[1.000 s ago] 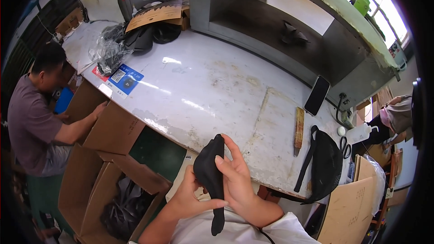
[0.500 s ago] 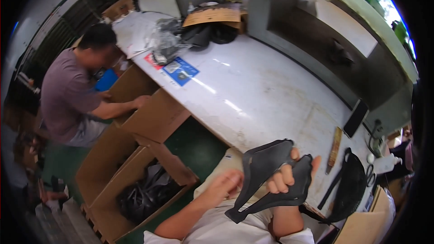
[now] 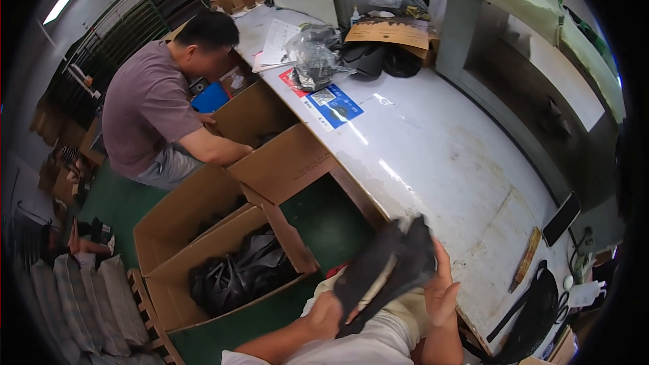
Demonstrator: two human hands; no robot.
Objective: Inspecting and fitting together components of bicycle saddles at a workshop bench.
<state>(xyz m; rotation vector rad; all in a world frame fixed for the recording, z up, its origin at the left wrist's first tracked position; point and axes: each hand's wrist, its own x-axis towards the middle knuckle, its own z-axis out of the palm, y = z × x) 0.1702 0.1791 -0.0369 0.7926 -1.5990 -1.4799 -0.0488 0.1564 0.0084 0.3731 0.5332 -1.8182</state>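
Note:
A black piece [image 3: 385, 267] with two wide lobes and a slot between them is over my lap, blurred by motion; its exact kind I cannot tell. My left hand [image 3: 326, 316] is closed round its narrow lower end. Along the right-hand lobe lies my right hand [image 3: 443, 292], its visible fingers stretched and the thumb apart; part of it is hidden behind the piece. To the right, on the table [image 3: 439, 162], lies another black strapped piece [image 3: 531, 318]. A cardboard box [image 3: 223, 257] on my left holds a heap of glossy black pieces [image 3: 243, 274].
A person [image 3: 159, 105] crouches at far left, reaching into a cardboard box [image 3: 280, 159]. A worn strip-like tool [image 3: 525, 260], a phone [image 3: 561, 220], scissors [image 3: 562, 307] and a white bottle [image 3: 585, 293] lie at the right. Clear plastic bags [image 3: 314, 54] sit at the back.
My left hand has taken hold of the piece's narrow end. My right hand's fingers have uncurled from round the piece, which has tilted. The view has swung left.

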